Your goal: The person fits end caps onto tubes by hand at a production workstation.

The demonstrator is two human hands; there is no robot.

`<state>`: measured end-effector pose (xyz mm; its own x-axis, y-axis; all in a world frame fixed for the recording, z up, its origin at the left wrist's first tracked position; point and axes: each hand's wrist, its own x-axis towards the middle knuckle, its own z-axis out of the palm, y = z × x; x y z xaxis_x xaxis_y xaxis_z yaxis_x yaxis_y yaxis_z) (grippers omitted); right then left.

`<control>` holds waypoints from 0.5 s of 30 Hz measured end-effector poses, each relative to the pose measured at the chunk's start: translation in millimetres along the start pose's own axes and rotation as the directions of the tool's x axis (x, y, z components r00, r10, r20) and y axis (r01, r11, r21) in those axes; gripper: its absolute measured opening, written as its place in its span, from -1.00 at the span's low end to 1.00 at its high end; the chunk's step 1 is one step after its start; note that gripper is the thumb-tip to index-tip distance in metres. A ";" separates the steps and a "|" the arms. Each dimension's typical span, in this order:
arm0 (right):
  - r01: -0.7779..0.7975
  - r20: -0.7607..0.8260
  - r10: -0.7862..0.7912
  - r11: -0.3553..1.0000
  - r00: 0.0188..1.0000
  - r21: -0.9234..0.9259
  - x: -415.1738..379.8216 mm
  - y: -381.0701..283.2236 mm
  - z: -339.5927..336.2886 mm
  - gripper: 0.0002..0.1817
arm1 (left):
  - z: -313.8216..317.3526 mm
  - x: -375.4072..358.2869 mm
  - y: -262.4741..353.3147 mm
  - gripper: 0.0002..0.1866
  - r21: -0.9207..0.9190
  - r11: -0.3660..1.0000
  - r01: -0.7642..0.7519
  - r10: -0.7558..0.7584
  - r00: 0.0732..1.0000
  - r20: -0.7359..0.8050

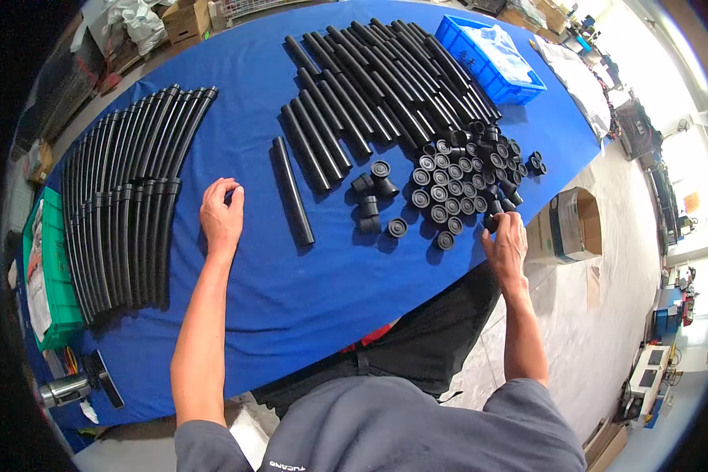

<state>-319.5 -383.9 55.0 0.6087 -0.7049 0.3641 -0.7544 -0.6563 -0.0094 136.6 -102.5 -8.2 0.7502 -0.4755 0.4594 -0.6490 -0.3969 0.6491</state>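
My left hand (222,212) rests over the blue cloth with its fingers curled in and the thumb close to the fingertips; nothing shows in it. Right of it lies a single black tube (293,191). My right hand (508,245) is at the near edge of a pile of black ribbed end caps (453,171). Its thumb and fingers close on one black end cap (491,223), partly hidden by the fingers. Between the hands, a few loose caps (397,228) stand or lie on their sides.
Many black tubes (385,71) lie in rows at the back. Capped tubes (122,204) are stacked at left beside a green crate (53,275). A blue bin (495,59) stands at the back right. An open carton (568,226) is on the floor beyond the table edge.
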 end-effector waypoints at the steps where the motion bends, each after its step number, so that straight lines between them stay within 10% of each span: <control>1: 0.032 -0.065 -0.030 0.999 0.997 0.025 2.8 -1.4 -2.4 -0.59 | 0.4 -0.3 -0.2 -0.83 0.000 1.000 -0.010 0.010 1.000 -0.005; 3: 0.093 -0.194 -0.078 0.993 0.978 0.071 7.5 -4.5 -14.8 -0.59 | 1.5 0.3 -0.8 -0.83 0.010 1.000 -0.012 0.012 1.000 -0.004; 6: -0.113 0.047 0.103 0.896 0.994 0.429 33.1 -38.5 -44.0 -0.57 | 1.6 -0.1 0.6 -0.83 0.025 0.999 -0.023 0.024 1.000 -0.006; 8: 0.221 -0.051 -0.221 0.876 0.974 0.429 60.4 -66.7 -55.9 -0.60 | 0.7 0.5 0.2 -0.83 0.030 0.999 -0.035 0.035 0.999 -0.006; 15: 0.559 0.134 -0.600 0.790 0.788 0.251 149.1 -134.5 22.5 -0.52 | 0.3 0.1 0.6 -0.82 -0.003 1.000 -0.010 0.010 1.000 -0.019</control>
<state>-121.7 -406.7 89.6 0.9658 -0.1979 0.1677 -0.1943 -0.9802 -0.0381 136.2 -103.0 -8.1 0.7457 -0.4644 0.4777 -0.6564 -0.3896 0.6460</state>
